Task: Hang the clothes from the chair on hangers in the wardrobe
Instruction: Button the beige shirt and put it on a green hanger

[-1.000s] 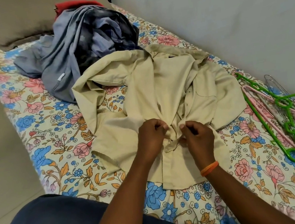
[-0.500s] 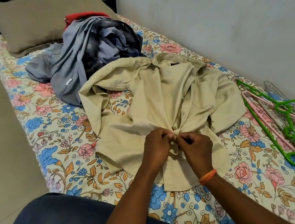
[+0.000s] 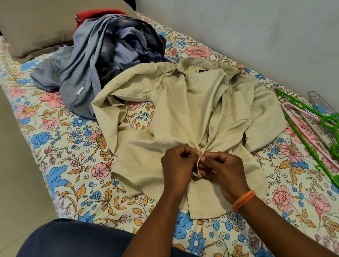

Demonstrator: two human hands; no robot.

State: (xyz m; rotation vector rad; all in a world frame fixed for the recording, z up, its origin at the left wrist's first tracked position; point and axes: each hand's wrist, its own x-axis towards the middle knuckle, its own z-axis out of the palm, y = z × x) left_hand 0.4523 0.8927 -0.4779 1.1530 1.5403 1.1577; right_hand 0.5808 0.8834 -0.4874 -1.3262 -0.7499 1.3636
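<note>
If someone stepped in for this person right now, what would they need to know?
Left hand and right hand: both pinch the front edges of the beige shirt, apparently at a button.
The shirt lies spread on the floral bed; the pile of grey and blue clothes sits behind it.
The green hanger and pink ones lie to the right.
Done: nothing on a hanger.
Left: hang everything; no wardrobe in view.

My bed [image 3: 55, 142], under a floral sheet, fills the frame's middle. A tan pillow [image 3: 34, 23] lies upper left, a grey-blue clothes heap [image 3: 102, 57] below it, the beige shirt [image 3: 194, 108] at centre, and green [image 3: 322, 131] and pink hangers [image 3: 304, 120] at right.
</note>
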